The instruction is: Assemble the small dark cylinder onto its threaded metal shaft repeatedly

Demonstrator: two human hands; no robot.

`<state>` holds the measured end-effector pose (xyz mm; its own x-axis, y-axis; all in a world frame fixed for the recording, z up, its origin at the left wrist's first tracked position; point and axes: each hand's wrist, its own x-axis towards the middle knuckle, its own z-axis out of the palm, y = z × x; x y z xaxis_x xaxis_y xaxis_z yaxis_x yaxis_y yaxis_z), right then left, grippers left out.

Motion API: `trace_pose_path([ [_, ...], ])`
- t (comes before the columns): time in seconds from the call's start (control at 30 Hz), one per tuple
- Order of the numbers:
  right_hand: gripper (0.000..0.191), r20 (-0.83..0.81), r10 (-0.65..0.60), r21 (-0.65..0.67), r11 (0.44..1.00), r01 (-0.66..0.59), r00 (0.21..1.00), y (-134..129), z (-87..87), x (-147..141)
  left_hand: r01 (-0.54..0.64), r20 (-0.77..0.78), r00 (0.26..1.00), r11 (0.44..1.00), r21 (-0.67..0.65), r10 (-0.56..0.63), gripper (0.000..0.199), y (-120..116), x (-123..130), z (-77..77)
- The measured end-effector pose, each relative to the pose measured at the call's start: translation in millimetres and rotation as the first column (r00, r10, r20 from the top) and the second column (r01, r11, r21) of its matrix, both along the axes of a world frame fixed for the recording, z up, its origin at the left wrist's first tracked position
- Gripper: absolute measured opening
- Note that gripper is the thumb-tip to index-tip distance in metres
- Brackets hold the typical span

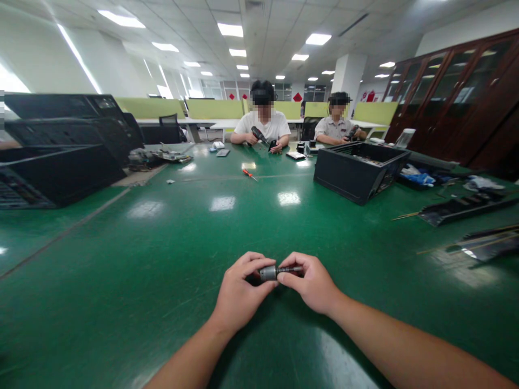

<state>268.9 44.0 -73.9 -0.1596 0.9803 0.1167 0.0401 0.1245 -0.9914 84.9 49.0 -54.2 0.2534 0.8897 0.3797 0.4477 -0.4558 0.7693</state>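
Just above the green table (182,232), near its front middle, my left hand (239,292) is closed round a grey metal cylinder (268,273). From the right, my right hand (314,283) pinches a thin dark metal shaft (290,269) between thumb and fingers. The shaft lies in line with the cylinder and meets its right end; whether the two are one piece I cannot tell. Both hands are close together, with the part held roughly level.
An orange screwdriver (249,174) lies farther back. Black computer cases stand at the left (60,178) and back right (359,172). Dark metal parts (466,208) lie at the right. Two people sit across the table, one holding a power drill (258,134).
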Motion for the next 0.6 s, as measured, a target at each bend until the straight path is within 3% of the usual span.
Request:
trace_pose_path([
  [0.6,0.011,-0.006,0.011,-0.002,1.000,-0.011,1.000,0.3,-0.2,1.2,-0.006,0.010,1.000,1.000,0.021,0.005,0.025,-0.2,-0.3,2.0],
])
